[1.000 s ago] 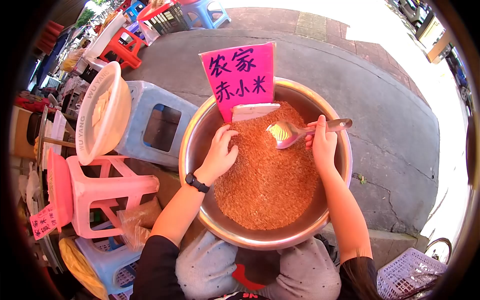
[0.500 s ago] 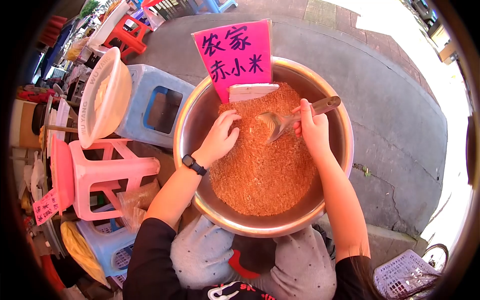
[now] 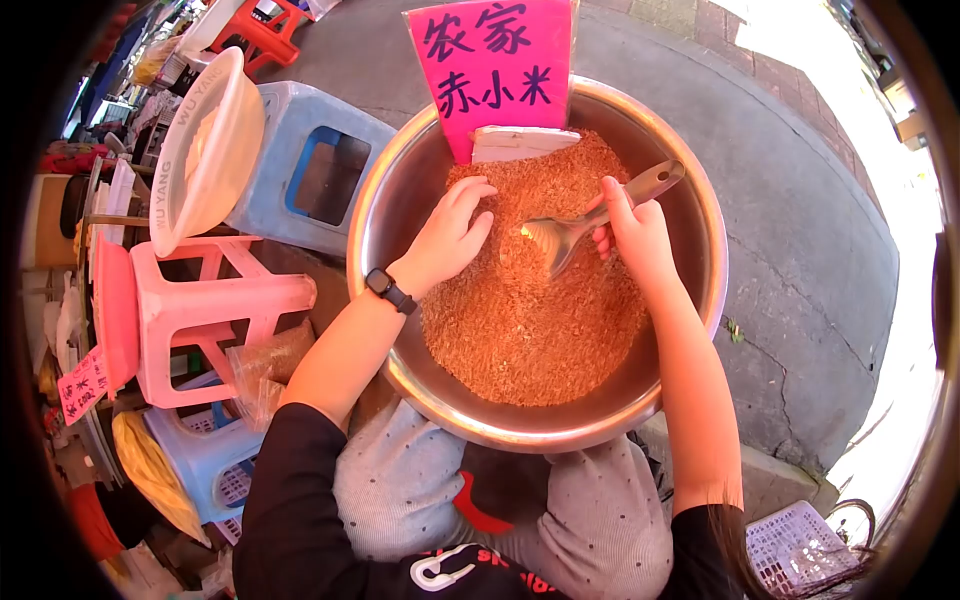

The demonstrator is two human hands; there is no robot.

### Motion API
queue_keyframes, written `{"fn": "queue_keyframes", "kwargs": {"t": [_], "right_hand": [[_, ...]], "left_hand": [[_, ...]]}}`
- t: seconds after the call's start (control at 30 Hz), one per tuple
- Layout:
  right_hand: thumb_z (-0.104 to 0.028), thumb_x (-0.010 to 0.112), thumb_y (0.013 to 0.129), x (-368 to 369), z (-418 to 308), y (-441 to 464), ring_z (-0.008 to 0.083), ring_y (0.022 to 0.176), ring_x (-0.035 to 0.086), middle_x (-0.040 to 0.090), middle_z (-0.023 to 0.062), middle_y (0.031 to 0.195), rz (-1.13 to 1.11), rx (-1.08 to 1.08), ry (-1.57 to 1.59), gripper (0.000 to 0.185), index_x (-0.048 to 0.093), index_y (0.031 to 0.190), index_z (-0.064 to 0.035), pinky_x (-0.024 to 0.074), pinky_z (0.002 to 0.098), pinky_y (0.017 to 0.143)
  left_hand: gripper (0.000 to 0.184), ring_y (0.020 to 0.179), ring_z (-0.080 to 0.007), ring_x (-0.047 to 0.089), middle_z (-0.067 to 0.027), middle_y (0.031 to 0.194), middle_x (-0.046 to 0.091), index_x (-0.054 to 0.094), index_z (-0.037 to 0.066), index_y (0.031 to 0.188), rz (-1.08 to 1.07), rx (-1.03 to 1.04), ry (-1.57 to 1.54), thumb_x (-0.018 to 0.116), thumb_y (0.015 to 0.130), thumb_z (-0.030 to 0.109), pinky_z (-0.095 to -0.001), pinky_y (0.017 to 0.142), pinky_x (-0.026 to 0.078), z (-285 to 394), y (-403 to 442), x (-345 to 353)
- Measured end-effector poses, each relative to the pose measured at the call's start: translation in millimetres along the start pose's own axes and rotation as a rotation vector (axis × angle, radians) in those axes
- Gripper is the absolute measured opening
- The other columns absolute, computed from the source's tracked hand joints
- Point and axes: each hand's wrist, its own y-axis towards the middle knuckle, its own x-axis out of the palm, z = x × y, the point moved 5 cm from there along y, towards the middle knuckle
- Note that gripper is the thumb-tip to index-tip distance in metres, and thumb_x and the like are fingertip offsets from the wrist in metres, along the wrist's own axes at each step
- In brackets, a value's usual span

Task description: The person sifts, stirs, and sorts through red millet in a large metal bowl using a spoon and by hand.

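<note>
A large metal bowl stands before my knees, part filled with reddish-brown grain. My right hand grips a metal serving spoon by its handle, thumb along the top. The spoon's head rests in the upper middle of the grain, its front edge partly sunk. My left hand, with a dark watch on the wrist, hangs over the left side of the grain. Its fingers are loosely bent, thumb apart, holding nothing. Whether the fingertips touch the grain I cannot tell.
A pink handwritten sign stands in the bowl's far side behind a white block. Left are a blue stool with a tilted pale basin, a pink stool and a bag of grain. A purple basket sits lower right.
The whole view has shifted, so the bowl and sign appear higher. Relative to the bowl, the spoon and right hand have come slightly toward me. My left hand keeps its place over the grain.
</note>
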Motion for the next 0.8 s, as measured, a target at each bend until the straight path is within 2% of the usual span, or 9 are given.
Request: {"fn": "queue_keyframes", "kwargs": {"t": [0.07, 0.17, 0.2, 0.3, 0.33, 0.43, 0.53, 0.73, 0.8], "right_hand": [[-0.037, 0.048, 0.093, 1, 1, 0, 0.0097, 0.042, 0.049, 0.052, 0.0027, 0.053, -0.024, 0.030, -0.007, 0.042, 0.061, 0.079, 0.0007, 0.0415, 0.0235, 0.040], [-0.037, 0.049, 0.092, 4, 4, 2, 0.0103, 0.042, 0.050, 0.052, 0.0035, 0.053, -0.082, 0.064, -0.058, 0.042, 0.060, 0.078, 0.0014, 0.0417, 0.0236, 0.041], [-0.037, 0.049, 0.092, 6, 2, -1, 0.0099, 0.043, 0.050, 0.052, 0.0029, 0.053, -0.097, 0.062, -0.072, 0.042, 0.059, 0.077, 0.0010, 0.0416, 0.0232, 0.041], [-0.037, 0.049, 0.093, 10, 5, -1, 0.0103, 0.043, 0.050, 0.052, 0.0033, 0.053, -0.171, 0.050, -0.078, 0.042, 0.059, 0.076, -0.0001, 0.0419, 0.0240, 0.041], [-0.036, 0.049, 0.093, 12, 4, -1, 0.0096, 0.043, 0.050, 0.052, 0.0023, 0.053, -0.201, 0.041, -0.082, 0.040, 0.058, 0.076, -0.0008, 0.0412, 0.0230, 0.041], [-0.036, 0.050, 0.092, 16, 4, -5, 0.0091, 0.043, 0.050, 0.051, 0.0015, 0.053, -0.259, 0.069, -0.136, 0.039, 0.058, 0.077, -0.0012, 0.0405, 0.0225, 0.040], [-0.036, 0.051, 0.092, 19, 4, -7, 0.0087, 0.044, 0.050, 0.051, 0.0011, 0.053, -0.315, 0.041, -0.139, 0.038, 0.058, 0.077, -0.0016, 0.0404, 0.0222, 0.041], [-0.035, 0.055, 0.090, 25, 1, -15, 0.0084, 0.044, 0.051, 0.052, 0.0018, 0.054, -0.408, 0.080, -0.179, 0.036, 0.060, 0.077, -0.0018, 0.0419, 0.0218, 0.041], [-0.035, 0.055, 0.090, 28, 2, -16, 0.0086, 0.044, 0.051, 0.052, 0.0020, 0.054, -0.453, 0.098, -0.179, 0.036, 0.060, 0.077, -0.0020, 0.0421, 0.0218, 0.041]], "left_hand": [[0.031, 0.118, -0.0346, 0.042, -0.0185, 0.126, 0.043, 0.048, 0.002, 0.114, -0.007, -0.026, -0.035, 0.051, 0.086, 0.015, -0.0390, 0.099, 0.035, 1, 0, -1], [0.035, 0.120, -0.0345, 0.040, -0.0188, 0.127, 0.042, 0.046, 0.002, 0.117, -0.023, 0.052, -0.020, 0.053, 0.086, 0.017, -0.0390, 0.100, 0.034, 7, -1, -1], [0.043, 0.122, -0.0346, 0.038, -0.0191, 0.131, 0.038, 0.043, 0.003, 0.121, -0.056, 0.062, 0.015, 0.056, 0.085, 0.022, -0.0395, 0.102, 0.032, 7, -1, -1], [0.051, 0.124, -0.0349, 0.036, -0.0197, 0.134, 0.035, 0.040, 0.003, 0.125, -0.068, 0.113, 0.011, 0.059, 0.084, 0.026, -0.0398, 0.104, 0.029, 19, -2, -3], [0.061, 0.127, -0.0361, 0.032, -0.0208, 0.137, 0.030, 0.035, 0.004, 0.130, -0.107, 0.125, 0.011, 0.060, 0.083, 0.032, -0.0415, 0.105, 0.027, 17, -2, -2], [0.066, 0.128, -0.0370, 0.030, -0.0213, 0.138, 0.028, 0.033, 0.005, 0.133, -0.136, 0.179, 0.031, 0.060, 0.082, 0.037, -0.0427, 0.106, 0.025, 27, -4, -2], [0.070, 0.128, -0.0373, 0.028, -0.0213, 0.139, 0.026, 0.032, 0.004, 0.134, -0.156, 0.197, 0.057, 0.060, 0.081, 0.041, -0.0434, 0.106, 0.024, 28, -5, -1], [0.066, 0.128, -0.0370, 0.029, -0.0218, 0.138, 0.027, 0.032, 0.003, 0.134, -0.096, 0.158, 0.056, 0.057, 0.084, 0.039, -0.0430, 0.106, 0.025, 21, -4, 0], [0.063, 0.131, -0.0354, 0.023, -0.0196, 0.141, 0.022, 0.028, 0.006, 0.136, -0.129, 0.130, 0.033, 0.054, 0.087, 0.036, -0.0429, 0.107, 0.022, 18, -4, 0]]}}
